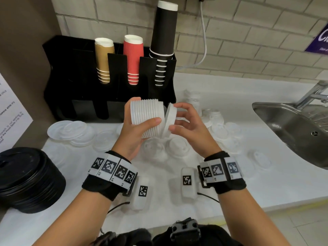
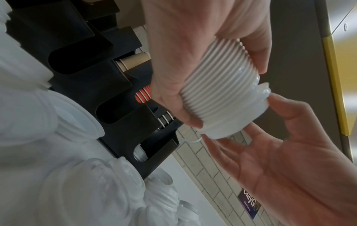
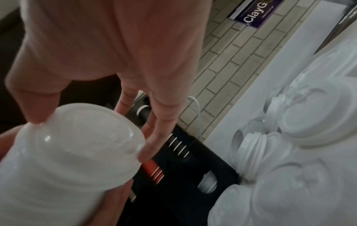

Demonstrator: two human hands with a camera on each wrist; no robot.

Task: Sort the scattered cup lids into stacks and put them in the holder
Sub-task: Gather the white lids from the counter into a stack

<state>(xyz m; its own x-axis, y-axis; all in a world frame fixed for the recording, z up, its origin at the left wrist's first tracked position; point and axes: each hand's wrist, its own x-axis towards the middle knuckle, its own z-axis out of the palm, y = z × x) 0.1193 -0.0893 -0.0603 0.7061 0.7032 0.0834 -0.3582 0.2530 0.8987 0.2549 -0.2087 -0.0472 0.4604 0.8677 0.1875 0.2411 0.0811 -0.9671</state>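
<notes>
On wall, purple "ClayG" sign (image 3: 253, 14)

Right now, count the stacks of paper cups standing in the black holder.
3, side by side in the holder: the tan cup stack on the left, the red cup stack in the middle, the tall black cup stack on the right.

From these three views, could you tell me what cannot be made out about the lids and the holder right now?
- How many lids are in the white lid stack: head view, the left hand covers part of it; the wrist views are blurred.
- Whether the single lid under the right hand is seated on the stack: fingers hide the joint.
- What the black holder has in its lower slots: too dark.
- The sorts of loose lids on the counter: overexposed.
</notes>
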